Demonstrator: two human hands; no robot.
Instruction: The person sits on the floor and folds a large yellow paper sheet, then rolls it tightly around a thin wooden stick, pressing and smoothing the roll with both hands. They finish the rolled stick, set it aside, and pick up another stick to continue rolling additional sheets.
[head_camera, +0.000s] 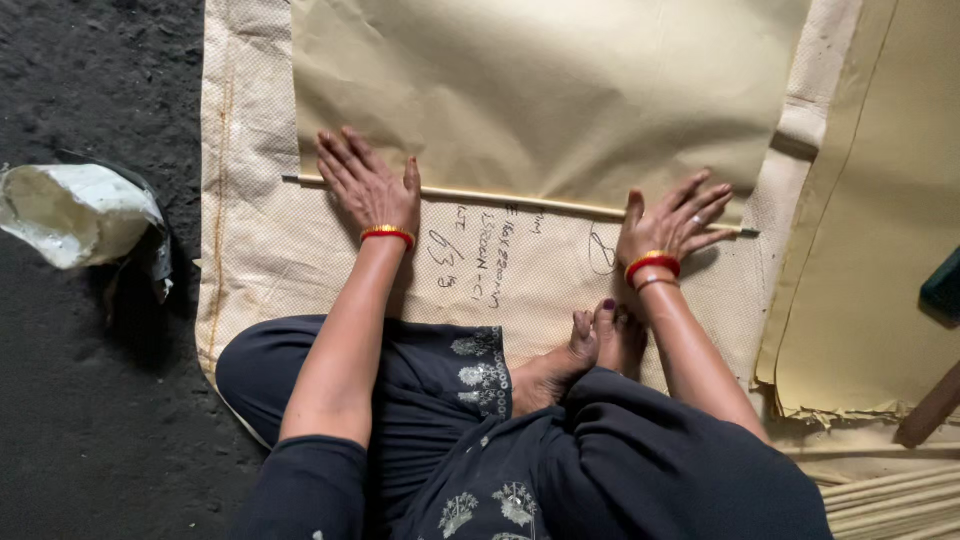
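A seated person is pressing both flat, spread hands, left hand (368, 185) and right hand (675, 218), on a thin stick (520, 200) at the near edge of a tan paper sheet (540, 90) lying on a woven mat (250, 230). The paper is looking light, easily creased; the stick stiff, best pressed near its ends.

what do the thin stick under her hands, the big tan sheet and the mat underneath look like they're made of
The stick looks like pale bamboo or wood: thin, straight, matte, uncoated. The tan sheet looks like matte brown paper, with soft creases and a crisp edge at the stick. The mat looks like woven plastic sacking, cream with a fine grid weave and hemmed edge. The left hand and right hand press flat on the stick.
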